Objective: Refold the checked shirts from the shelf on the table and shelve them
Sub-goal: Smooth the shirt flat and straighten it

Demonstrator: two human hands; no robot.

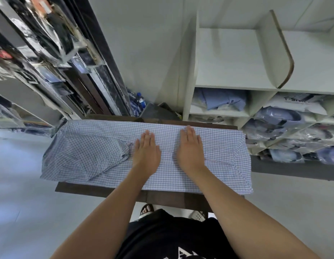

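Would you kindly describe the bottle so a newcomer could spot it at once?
Start at the dark table with the checked shirt spread on it. Just beyond its far edge, left of the white shelving, is a bottle. Its blue cap and blue label set it apart.

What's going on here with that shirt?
A person is folding a checked shirt laid across a dark table. Both hands, left and right, press flat on its middle, fingers straight. One sleeve is folded in on the left. The white shelf to the right holds bagged shirts.
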